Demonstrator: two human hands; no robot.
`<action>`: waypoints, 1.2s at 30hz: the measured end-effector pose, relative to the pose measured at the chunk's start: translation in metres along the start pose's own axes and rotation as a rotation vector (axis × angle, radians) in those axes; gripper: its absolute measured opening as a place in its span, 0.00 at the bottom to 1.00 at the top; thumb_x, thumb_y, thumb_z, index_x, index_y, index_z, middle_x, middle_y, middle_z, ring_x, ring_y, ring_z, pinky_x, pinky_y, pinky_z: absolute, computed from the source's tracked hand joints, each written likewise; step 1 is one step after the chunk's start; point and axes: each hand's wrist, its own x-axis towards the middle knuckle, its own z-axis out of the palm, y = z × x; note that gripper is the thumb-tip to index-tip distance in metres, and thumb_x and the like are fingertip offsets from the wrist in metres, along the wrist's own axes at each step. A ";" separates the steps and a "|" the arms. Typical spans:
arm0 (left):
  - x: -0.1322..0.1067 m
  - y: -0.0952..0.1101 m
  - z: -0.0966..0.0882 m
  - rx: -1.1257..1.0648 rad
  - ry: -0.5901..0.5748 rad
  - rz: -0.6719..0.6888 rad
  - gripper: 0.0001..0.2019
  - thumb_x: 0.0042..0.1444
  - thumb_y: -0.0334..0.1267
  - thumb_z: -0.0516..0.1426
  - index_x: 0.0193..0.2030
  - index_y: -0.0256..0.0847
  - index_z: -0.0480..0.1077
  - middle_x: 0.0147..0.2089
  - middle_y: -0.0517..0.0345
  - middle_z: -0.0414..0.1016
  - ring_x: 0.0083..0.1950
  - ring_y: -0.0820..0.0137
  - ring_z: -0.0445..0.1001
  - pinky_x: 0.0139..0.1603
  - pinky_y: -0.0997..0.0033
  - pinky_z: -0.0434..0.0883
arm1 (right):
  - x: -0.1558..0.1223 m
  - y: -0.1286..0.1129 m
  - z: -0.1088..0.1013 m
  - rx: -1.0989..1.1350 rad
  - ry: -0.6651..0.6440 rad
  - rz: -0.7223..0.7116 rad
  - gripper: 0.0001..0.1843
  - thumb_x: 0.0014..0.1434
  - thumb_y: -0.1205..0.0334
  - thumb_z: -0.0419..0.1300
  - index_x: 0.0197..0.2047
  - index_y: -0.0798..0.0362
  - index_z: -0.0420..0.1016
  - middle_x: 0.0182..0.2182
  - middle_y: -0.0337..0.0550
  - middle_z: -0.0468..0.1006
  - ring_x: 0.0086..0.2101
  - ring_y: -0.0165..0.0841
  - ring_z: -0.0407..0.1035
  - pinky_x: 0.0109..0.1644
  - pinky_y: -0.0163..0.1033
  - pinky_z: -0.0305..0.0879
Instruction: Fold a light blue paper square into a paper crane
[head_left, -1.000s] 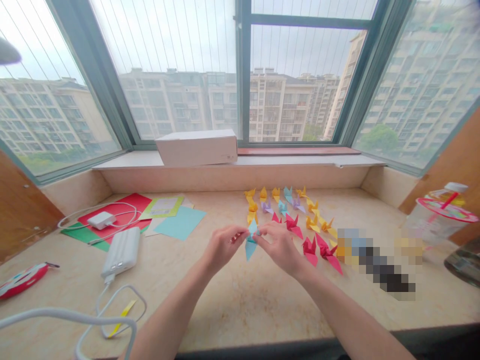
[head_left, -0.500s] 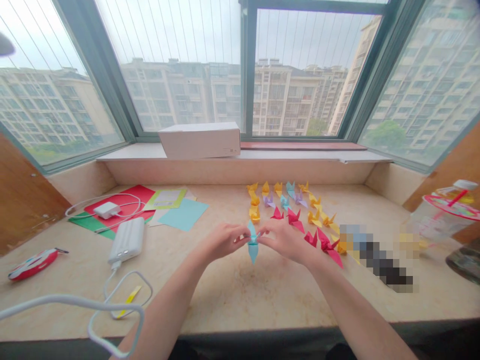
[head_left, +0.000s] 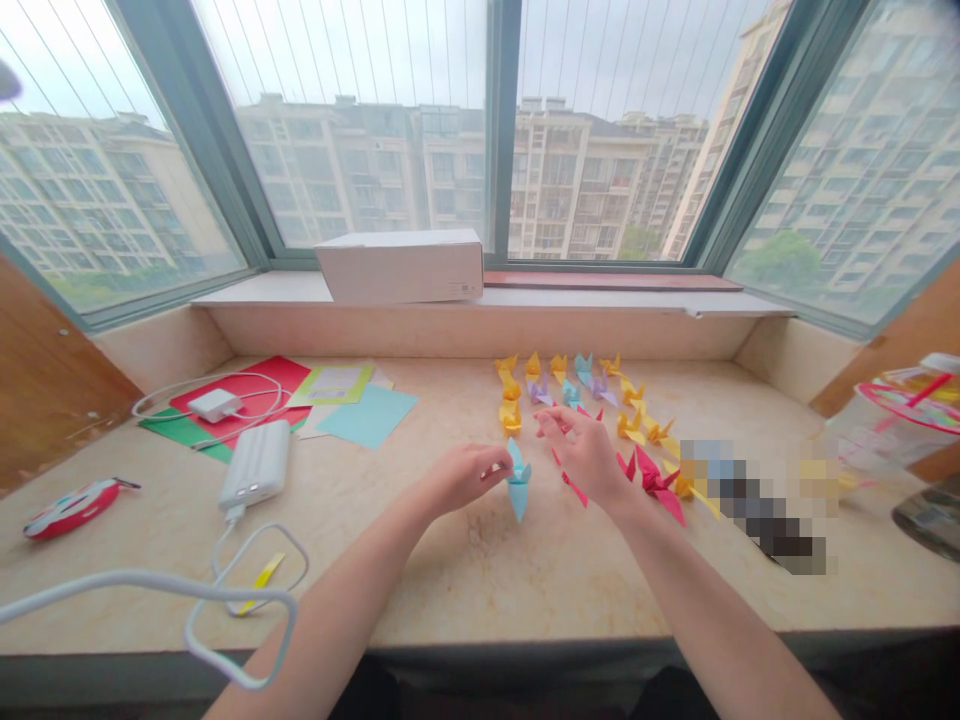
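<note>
A light blue paper crane [head_left: 517, 485] is upright in front of me, low over or on the counter. My left hand [head_left: 469, 475] pinches its left wing between thumb and fingers. To the right and a little farther back is my right hand [head_left: 579, 450], apart from the blue crane. Its fingers are curled together, and nothing shows between their tips. Red paper crane parts [head_left: 574, 490] stick out under this hand, which hides the rest of them. Beside its wrist lies a larger red paper crane [head_left: 656, 482].
Yellow paper cranes [head_left: 510, 415], with purple and blue ones, stand in rows behind. At left lie coloured paper sheets [head_left: 367, 415], a white power bank [head_left: 256, 462], cables and a red-and-white tool [head_left: 79, 508]. A plastic cup [head_left: 870, 440] stands right. A white box [head_left: 401, 270] rests on the sill.
My right hand has let go of the light blue crane and moved right and slightly back. My left hand still holds it. Red crane parts now show below my right hand.
</note>
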 end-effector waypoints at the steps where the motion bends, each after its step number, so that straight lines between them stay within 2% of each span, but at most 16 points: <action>1: 0.000 -0.001 0.002 -0.002 0.007 -0.004 0.06 0.61 0.36 0.55 0.37 0.44 0.75 0.30 0.61 0.77 0.29 0.73 0.73 0.33 0.76 0.65 | 0.000 0.000 0.000 0.005 0.005 0.000 0.19 0.65 0.48 0.52 0.40 0.52 0.79 0.32 0.44 0.82 0.34 0.38 0.75 0.41 0.40 0.68; 5: 0.001 -0.001 0.007 -0.013 0.020 -0.010 0.07 0.62 0.37 0.55 0.38 0.45 0.75 0.30 0.62 0.78 0.29 0.73 0.74 0.33 0.76 0.65 | -0.001 0.001 0.001 0.014 0.021 -0.013 0.19 0.65 0.49 0.52 0.38 0.51 0.79 0.32 0.43 0.82 0.35 0.37 0.75 0.41 0.39 0.67; 12: 0.001 0.000 0.006 0.020 0.008 0.003 0.07 0.62 0.39 0.56 0.45 0.46 0.74 0.35 0.61 0.80 0.30 0.73 0.75 0.35 0.75 0.66 | 0.000 0.003 0.001 0.025 0.034 0.005 0.18 0.65 0.50 0.52 0.38 0.52 0.79 0.31 0.42 0.82 0.33 0.36 0.74 0.40 0.38 0.67; 19: -0.001 0.000 0.000 0.034 0.037 0.021 0.10 0.60 0.45 0.58 0.46 0.47 0.74 0.32 0.61 0.79 0.27 0.73 0.73 0.33 0.75 0.66 | 0.001 0.003 0.000 0.017 0.056 0.004 0.18 0.65 0.50 0.53 0.37 0.51 0.79 0.30 0.42 0.82 0.29 0.36 0.73 0.37 0.38 0.67; 24: -0.001 -0.012 -0.004 0.006 0.174 -0.041 0.14 0.65 0.45 0.50 0.43 0.43 0.75 0.38 0.55 0.80 0.27 0.73 0.73 0.33 0.74 0.68 | 0.000 0.003 0.003 0.028 0.060 -0.006 0.18 0.65 0.50 0.52 0.35 0.51 0.79 0.30 0.43 0.81 0.31 0.36 0.74 0.39 0.39 0.67; 27: -0.002 -0.020 -0.007 -0.032 0.265 -0.089 0.17 0.66 0.47 0.48 0.41 0.41 0.75 0.36 0.53 0.80 0.32 0.71 0.75 0.34 0.75 0.69 | 0.000 -0.002 0.003 0.046 0.070 -0.025 0.18 0.65 0.51 0.52 0.35 0.51 0.79 0.31 0.44 0.82 0.33 0.37 0.75 0.39 0.39 0.68; 32: -0.005 -0.027 -0.013 -0.073 0.396 -0.173 0.20 0.65 0.50 0.48 0.33 0.42 0.75 0.32 0.53 0.80 0.35 0.67 0.77 0.37 0.73 0.70 | -0.014 -0.010 -0.019 0.075 0.099 -0.069 0.16 0.64 0.52 0.54 0.40 0.51 0.80 0.34 0.45 0.82 0.35 0.38 0.76 0.40 0.40 0.69; 36: -0.004 -0.025 -0.018 -0.080 0.458 -0.206 0.23 0.66 0.51 0.46 0.30 0.40 0.74 0.28 0.54 0.79 0.26 0.70 0.75 0.31 0.74 0.69 | -0.055 0.005 -0.048 0.052 0.109 -0.118 0.15 0.64 0.53 0.54 0.37 0.50 0.79 0.32 0.45 0.81 0.35 0.39 0.76 0.41 0.41 0.70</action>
